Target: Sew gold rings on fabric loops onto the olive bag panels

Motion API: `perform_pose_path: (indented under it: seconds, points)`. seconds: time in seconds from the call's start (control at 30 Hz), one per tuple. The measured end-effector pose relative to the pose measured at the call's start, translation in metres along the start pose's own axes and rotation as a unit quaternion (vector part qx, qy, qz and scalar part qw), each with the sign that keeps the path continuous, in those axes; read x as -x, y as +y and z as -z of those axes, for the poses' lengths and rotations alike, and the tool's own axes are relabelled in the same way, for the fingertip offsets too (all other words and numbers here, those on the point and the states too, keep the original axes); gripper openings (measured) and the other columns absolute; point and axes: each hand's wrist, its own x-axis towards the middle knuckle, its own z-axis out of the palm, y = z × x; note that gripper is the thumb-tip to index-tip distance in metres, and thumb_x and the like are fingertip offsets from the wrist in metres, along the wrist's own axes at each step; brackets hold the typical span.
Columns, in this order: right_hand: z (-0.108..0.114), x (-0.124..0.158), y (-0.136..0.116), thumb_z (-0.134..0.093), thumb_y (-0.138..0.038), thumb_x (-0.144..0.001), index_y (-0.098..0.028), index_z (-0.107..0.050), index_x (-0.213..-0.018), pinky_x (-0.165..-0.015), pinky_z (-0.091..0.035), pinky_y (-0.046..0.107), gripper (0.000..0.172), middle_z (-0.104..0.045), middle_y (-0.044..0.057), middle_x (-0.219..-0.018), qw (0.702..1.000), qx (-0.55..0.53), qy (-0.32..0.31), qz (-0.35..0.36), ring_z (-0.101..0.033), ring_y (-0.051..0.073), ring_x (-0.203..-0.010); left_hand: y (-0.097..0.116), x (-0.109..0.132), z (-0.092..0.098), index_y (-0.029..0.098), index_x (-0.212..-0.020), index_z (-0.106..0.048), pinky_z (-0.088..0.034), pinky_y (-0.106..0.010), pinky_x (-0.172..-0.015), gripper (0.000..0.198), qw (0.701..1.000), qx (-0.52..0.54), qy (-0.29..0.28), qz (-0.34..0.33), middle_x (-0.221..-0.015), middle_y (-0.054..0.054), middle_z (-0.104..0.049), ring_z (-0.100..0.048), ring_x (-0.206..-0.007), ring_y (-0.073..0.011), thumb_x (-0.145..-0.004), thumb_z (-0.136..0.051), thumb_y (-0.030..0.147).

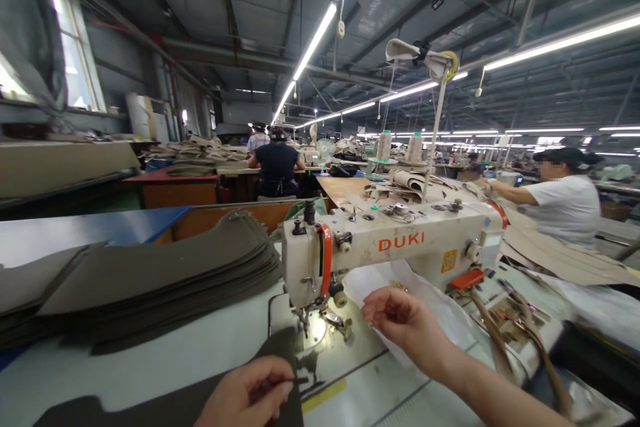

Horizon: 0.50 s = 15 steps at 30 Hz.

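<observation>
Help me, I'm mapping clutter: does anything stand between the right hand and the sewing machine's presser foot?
Yes, in this view: a metal attachment sits just right of the presser foot, between it and the right hand. The hand's height is unclear.

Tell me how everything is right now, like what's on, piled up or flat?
Left hand: fingers bent, over the dark cloth; grip unclear.
Right hand: fingers curled; grip unclear.
Sewing machine: upright, needle area lit; can't tell if running.
Dark cloth: lying flat.
Dark panels: piled in layers.
White sheet: wrinkled.
Thread cones: upright.
Ceiling lights: on.
</observation>
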Motion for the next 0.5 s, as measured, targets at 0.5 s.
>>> perform_pose_path:
  seconds: [0.5]
  points:
    - [-0.076, 0.010, 0.020, -0.077, -0.018, -0.054, -0.015, -0.069, -0.070, -0.062, -0.047, 0.022, 0.018, -0.065, 0.000, -0.064, 0.961, -0.199, -0.012, -0.190, -0.058, 0.011, -0.061, 0.013, 0.010, -0.005, 0.016, -0.072, -0.065, -0.040, -0.022, -0.055, 0.012, 0.999, 0.031, 0.028, -0.012, -0.058, 0.003, -0.055, -0.051, -0.055, -0.0125, -0.071, -0.056, 0.025]
